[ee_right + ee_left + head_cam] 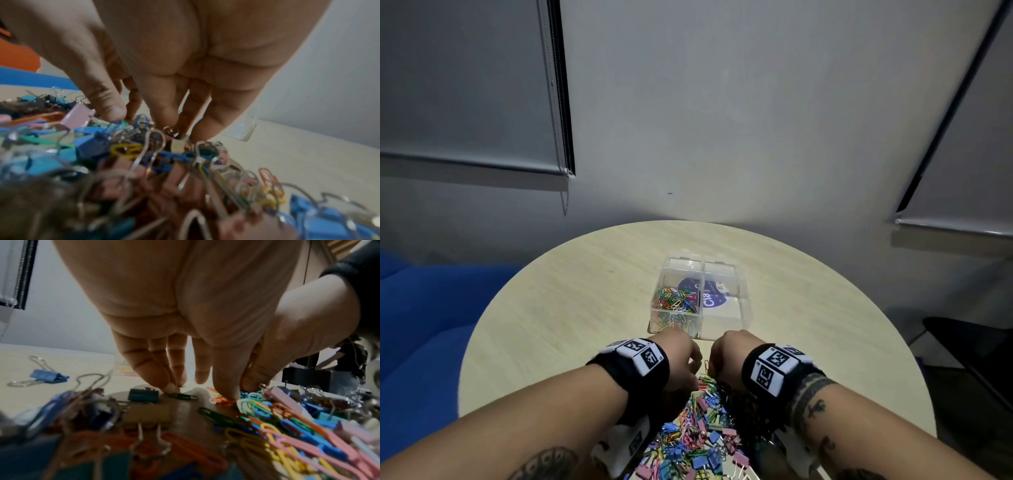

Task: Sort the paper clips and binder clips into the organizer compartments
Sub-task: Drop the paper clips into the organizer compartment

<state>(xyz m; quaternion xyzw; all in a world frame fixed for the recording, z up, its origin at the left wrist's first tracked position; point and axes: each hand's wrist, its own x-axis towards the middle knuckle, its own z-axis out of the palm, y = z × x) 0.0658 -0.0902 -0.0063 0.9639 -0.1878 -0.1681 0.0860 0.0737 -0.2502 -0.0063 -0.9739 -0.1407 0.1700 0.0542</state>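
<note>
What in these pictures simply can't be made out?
- Head view: both hands' fingertips, hidden behind the left hand and right hand.
- Head view: the near end of the clip pile, cut off by the bottom edge.
- Right wrist view: whether the fingers pinch any clip, lost in blur.
- Head view: the printed label under the organizer, partly covered by paper clips.

Clip pile (698, 442) cut off below
</note>
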